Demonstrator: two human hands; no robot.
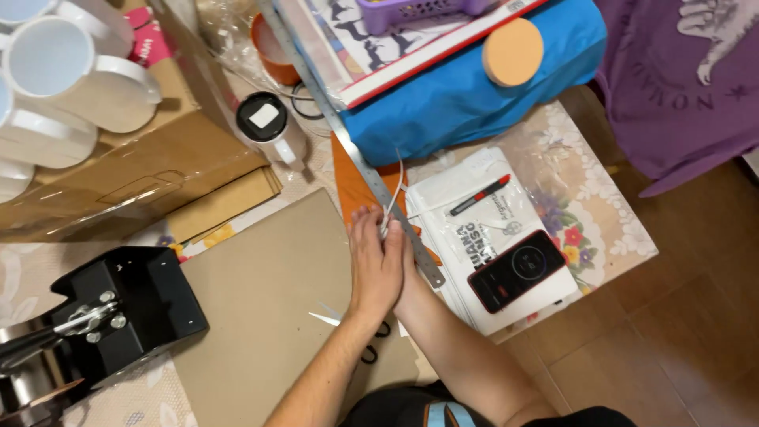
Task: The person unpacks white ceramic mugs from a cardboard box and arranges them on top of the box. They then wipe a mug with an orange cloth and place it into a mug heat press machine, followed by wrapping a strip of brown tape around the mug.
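Both hands press together at the edge of a long metal ruler (pixel 371 170), which lies slantwise over an orange sheet (pixel 356 190). The left hand (pixel 374 265) lies flat, fingers spread open on the brown cardboard (pixel 269 285). The right hand (pixel 407 265) is tucked behind it, pinching a thin white strip (pixel 394 194) by the ruler. Scissors (pixel 348 324) lie under the forearms, so trimming looks partly done.

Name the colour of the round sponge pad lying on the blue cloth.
Orange sponge pad, head view.

A long metal ruler (pixel 371 170) lies diagonally across an orange sheet (pixel 357 190).
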